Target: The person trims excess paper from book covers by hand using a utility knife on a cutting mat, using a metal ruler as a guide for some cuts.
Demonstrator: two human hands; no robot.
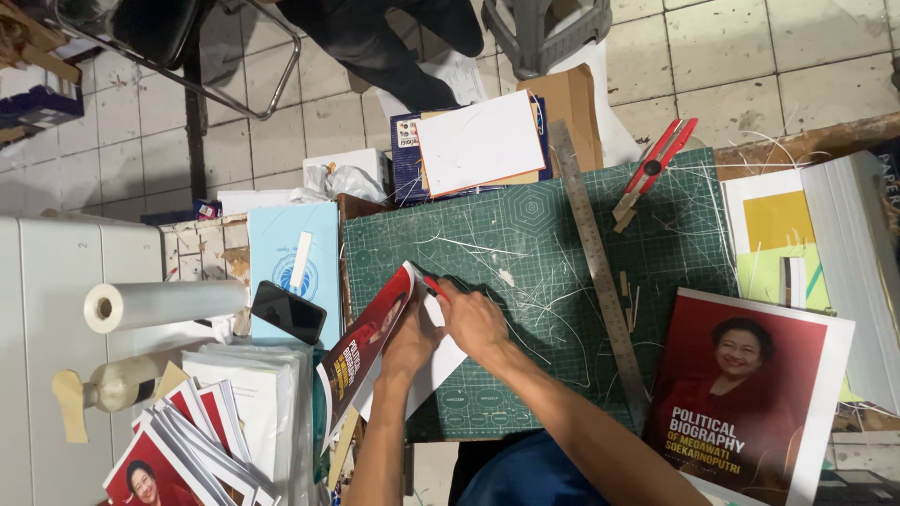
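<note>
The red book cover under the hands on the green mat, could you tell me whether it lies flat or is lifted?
Partly lifted: the red cover tilts up off the cutting mat, held by the left hand.

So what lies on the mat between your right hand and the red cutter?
In the head view, between right hand and red cutter, the steel ruler lies across the green mat.

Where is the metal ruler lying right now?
In the head view, the metal ruler lies diagonally on the green cutting mat, right of the right hand, between it and the red-covered book.
</note>
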